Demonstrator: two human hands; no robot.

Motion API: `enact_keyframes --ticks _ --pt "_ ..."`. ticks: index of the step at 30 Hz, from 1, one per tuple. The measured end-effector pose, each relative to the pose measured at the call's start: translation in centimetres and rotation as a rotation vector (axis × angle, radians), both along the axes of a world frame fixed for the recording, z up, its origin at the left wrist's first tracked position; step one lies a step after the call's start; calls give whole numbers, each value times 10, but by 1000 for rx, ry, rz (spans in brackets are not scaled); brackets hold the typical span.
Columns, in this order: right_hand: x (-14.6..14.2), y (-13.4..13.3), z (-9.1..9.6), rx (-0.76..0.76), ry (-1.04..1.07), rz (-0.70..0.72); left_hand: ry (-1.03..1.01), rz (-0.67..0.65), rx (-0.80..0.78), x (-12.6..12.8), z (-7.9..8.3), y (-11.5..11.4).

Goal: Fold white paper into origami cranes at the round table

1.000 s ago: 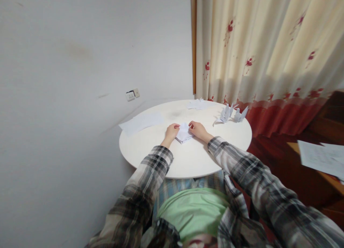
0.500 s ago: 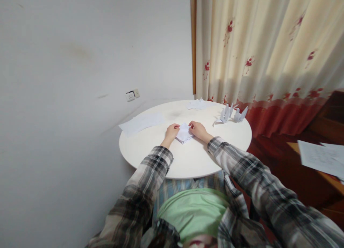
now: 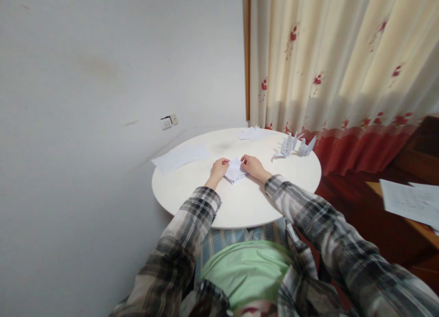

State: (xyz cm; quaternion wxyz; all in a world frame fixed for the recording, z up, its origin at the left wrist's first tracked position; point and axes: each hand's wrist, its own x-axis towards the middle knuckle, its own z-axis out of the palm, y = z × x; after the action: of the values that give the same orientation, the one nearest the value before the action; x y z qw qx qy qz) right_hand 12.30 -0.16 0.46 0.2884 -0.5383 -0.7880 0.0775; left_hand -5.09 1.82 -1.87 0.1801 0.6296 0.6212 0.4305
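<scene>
A small white folded paper, roughly diamond-shaped with layered edges, lies on the round white table. My left hand grips its left side, fingers curled and pressed together at the edge. On the opposite side my right hand pinches the upper right edge between thumb and fingers. The paper's side corners are partly hidden by my fingers. Folded paper cranes stand to the right of my right hand, close to the table's far right edge.
Flat white sheets lie at the table's left. A pile of paper pieces rests at the back edge. The wall with a socket borders the left, a curtain the back right. Printed sheets lie on wooden furniture at right.
</scene>
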Motion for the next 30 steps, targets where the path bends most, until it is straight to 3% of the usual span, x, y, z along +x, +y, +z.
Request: enact_keyframes --ticks 30 --pt "-1 -3 3 -22 -1 -1 6 -6 7 0 1 0"
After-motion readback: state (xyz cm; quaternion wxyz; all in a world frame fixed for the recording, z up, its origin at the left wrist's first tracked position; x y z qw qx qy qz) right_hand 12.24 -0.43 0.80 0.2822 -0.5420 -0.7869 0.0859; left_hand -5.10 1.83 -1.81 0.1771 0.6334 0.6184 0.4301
